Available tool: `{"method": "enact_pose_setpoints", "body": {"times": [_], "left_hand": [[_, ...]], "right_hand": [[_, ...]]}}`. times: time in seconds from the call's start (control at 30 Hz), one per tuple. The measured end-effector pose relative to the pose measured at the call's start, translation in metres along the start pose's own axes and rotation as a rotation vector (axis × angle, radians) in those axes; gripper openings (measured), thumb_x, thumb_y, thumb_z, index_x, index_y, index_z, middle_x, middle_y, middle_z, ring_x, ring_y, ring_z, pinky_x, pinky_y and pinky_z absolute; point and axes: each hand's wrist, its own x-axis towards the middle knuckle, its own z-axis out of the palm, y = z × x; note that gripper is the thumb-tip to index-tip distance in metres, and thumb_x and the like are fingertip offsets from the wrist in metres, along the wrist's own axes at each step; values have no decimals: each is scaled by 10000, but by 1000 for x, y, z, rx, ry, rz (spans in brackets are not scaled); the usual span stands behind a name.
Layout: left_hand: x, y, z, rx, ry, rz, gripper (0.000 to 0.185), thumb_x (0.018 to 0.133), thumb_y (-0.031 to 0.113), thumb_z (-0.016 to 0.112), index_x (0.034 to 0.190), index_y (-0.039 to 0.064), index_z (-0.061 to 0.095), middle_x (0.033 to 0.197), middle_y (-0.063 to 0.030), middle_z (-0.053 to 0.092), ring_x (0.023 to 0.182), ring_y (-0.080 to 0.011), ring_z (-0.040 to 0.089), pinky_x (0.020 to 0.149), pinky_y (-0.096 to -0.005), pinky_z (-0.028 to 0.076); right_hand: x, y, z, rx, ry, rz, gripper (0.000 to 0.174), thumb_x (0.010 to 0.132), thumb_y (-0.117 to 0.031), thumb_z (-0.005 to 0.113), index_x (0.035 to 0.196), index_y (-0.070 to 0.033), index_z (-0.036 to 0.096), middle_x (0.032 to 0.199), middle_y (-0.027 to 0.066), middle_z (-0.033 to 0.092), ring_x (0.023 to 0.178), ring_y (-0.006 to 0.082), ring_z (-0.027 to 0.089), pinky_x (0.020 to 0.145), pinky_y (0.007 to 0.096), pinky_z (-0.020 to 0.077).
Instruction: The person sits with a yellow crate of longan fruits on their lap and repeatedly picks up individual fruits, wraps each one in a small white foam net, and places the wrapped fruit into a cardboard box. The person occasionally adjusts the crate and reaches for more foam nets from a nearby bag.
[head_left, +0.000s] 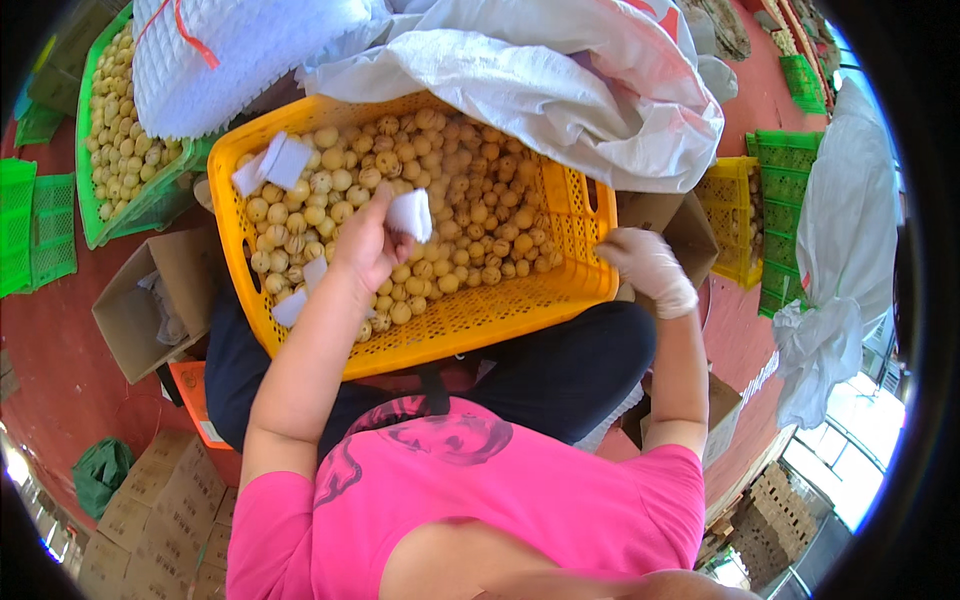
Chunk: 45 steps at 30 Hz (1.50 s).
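A yellow-orange perforated plastic crate (420, 360) tilts across my crossed legs, filled with round yellow fruit (480, 217) with dark stripes, perhaps pepino melons. Above the fruit, my bare left hand (369, 244) grips a small bundle of white foam netting (409, 215) between thumb and fingers. More white foam pieces (287, 161) lie on the fruit at the upper left, and others (291, 307) sit beside my left forearm. My right hand (649, 268), in a thin whitish glove, is at the crate's right end wall; its fingertips are partly hidden, so contact is unclear.
A green crate (169, 176) of similar fruit stands at the left, beneath a large pack of white foam netting (247, 60). A white woven sack (525, 90) overhangs the crate's far rim. Cardboard boxes flank me: one (142, 300) left, another (686, 232) right, near stacked green crates (784, 217).
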Motion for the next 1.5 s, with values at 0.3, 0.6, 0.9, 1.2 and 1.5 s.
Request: {"method": "enact_pose_setpoints", "body": {"times": [0.3,0.6,0.9,1.2,1.5], "left_hand": [[-28,-67,-61,-58,-104,-99,173,894,251,613,982,105,586,819,-6,623,633,-85,554,530,-217,415],[16,-67,-67,-240,-126,-59,164,895,206,607,1016,102,571,858,-7,616,716,-105,574,568,-231,433],[17,-69,-44,-441,-214,110,150,870,136,628,992,56,595,873,-27,634,763,-119,604,659,-243,497],[-2,-59,-55,-17,172,408,74,879,145,625,878,78,593,740,13,586,596,-85,543,489,-198,421],[-5,-11,-84,-415,185,239,273,860,287,655,935,31,595,839,-63,610,736,-165,583,692,-275,487]], "right_hand": [[217,-26,120,-541,-46,161,254,870,-150,516,1087,-41,593,1136,192,601,1000,348,606,852,434,491],[222,-29,139,82,60,296,505,900,-212,509,1366,-62,389,1345,192,453,1174,327,498,968,423,407],[94,-204,159,1734,-61,-208,542,876,-181,639,1331,-26,390,1165,97,539,1031,182,554,904,282,457],[95,-247,171,1772,240,165,430,957,-427,438,1026,-19,556,891,77,608,788,167,593,701,281,492],[161,-301,157,620,326,-668,170,821,-231,596,750,-82,638,761,103,611,801,339,557,707,443,429]]}}
